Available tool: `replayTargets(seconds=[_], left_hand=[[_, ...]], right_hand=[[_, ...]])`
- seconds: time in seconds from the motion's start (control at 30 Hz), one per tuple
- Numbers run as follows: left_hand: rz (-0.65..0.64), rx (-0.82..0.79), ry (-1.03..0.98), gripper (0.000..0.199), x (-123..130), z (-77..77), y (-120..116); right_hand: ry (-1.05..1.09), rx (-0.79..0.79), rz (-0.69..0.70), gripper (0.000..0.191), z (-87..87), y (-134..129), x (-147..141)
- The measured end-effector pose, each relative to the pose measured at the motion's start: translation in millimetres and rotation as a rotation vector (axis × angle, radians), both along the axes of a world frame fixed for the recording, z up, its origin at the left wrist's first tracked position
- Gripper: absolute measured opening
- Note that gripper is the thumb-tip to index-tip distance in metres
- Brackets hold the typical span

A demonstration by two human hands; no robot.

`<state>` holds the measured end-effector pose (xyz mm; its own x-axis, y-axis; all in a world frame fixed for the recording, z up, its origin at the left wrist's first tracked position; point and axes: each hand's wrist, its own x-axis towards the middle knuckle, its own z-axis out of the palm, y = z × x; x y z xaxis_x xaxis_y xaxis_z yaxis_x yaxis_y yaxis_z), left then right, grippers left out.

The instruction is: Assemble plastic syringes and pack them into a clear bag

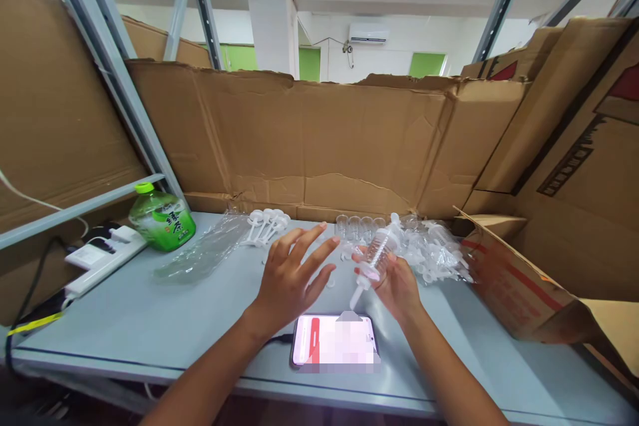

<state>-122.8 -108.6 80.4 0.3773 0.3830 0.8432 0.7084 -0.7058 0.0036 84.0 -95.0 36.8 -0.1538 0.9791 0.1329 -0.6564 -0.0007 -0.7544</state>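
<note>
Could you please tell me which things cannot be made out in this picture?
- Phone screen, head view: its content is hidden by blurry squares.
- Cable, head view: it passes out of sight behind the left arm.
- Right hand, head view: its fingers are partly hidden by the clear tube.
- Clear bag, head view: glare and overlap make its contents uncountable.
- Open box, head view: cut off by the right edge.
</note>
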Motion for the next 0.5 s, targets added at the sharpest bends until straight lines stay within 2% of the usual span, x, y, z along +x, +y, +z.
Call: replayTargets(seconds=[0.07, 0.17, 0.23, 0.3, 0.37, 0.5], left_hand=[[0.061, 0.031, -0.002, 0.042, 5, 9.7, 5], [0.015, -0.066, 0.013, 0.016, 11, 26.2, 14], [-0.023, -0.157, -0.016, 0.012, 13, 35.0, 20], [-0.039, -0.217, -0.086, 0.014, 13, 41.5, 25], [-0.06, -0.239, -0.165, 0.013, 11, 47.1, 28], [-0.104, -0.343, -0.247, 0.021, 8, 60.8, 26]], right_hand=[[-0.024, 0.011, 0.027, 0.027, 0.4, -1, -3], [-0.065, 0.044, 0.066, 0.027, 3.2, -3, -6], [-0.099, 0.08, 0.059, 0.029, 8.1, -4, -6], [-0.138, 0.133, -0.021, 0.034, 16.4, -6, -4], [-0.172, 0.199, -0.166, 0.045, 28.4, -8, 1], [-0.184, 0.387, -0.302, 0.081, 60.8, -19, 8]])
